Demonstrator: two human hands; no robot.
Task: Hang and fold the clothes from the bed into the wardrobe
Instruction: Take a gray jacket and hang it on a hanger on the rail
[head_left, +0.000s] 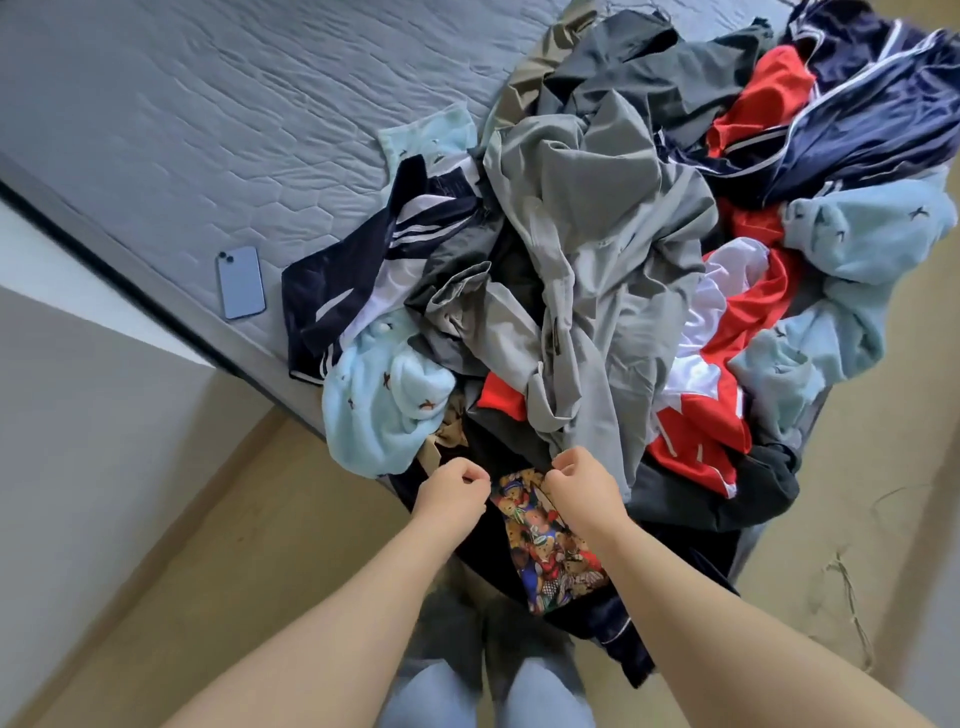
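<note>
she stands at the corner of the bed (208, 130), arms stretched out over the near edge of the pile of clothes (649, 93). the left hand (452, 491) and the right hand (582, 483) sit close together but apart, each with fingers curled tight, pinching the top edge of a dark garment (483, 540) that hangs off the mattress corner toward her knees. between the two hands a patch of bear-print fabric (550, 540) shows, running down under the right forearm (lining or a separate piece, i cannot tell).

just beyond the right hand a big grey shirt (597, 260) sprawls across the middle of the heap, lying over a red and white top (717, 364). to the left of the heap a navy jacket with white stripes (363, 260) spreads flat, and a pale blue fleece (374, 410) slumps over the bed edge just beside the left hand. more pale blue and navy pieces bunch up at the far right.

a blue phone (240, 282) lies face down on the bare mattress, well apart from the clothes. the floor (208, 519) below is tan.
</note>
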